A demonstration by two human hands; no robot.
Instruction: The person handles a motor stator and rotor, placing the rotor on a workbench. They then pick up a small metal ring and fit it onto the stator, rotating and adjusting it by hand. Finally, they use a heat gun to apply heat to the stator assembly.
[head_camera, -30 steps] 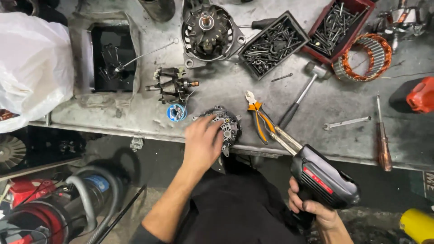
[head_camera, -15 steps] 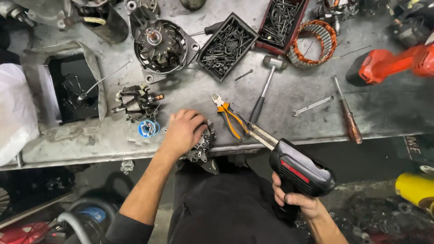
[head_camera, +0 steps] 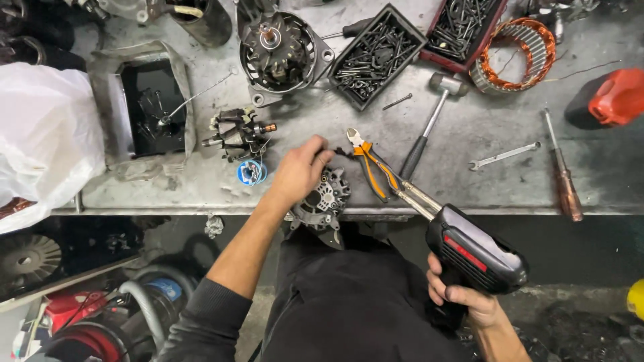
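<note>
Head cam: left hand (head_camera: 298,174) fingers clamped on grey cast-metal alternator housing (head_camera: 324,201), right hand (head_camera: 463,302) gripping black-and-red soldering gun (head_camera: 469,251) at 4 o'clock, tip not yet applied.

Bench: grey, grimy metal workbench (head_camera: 469,127).
Back edge: black tray of screws (head_camera: 376,57), red tray of bolts (head_camera: 463,27), copper-wound stator (head_camera: 516,53).
Middle: rubber mallet (head_camera: 429,117), orange-handled cutters (head_camera: 369,164), spanner (head_camera: 503,155).
Right: screwdriver (head_camera: 562,174).
</note>
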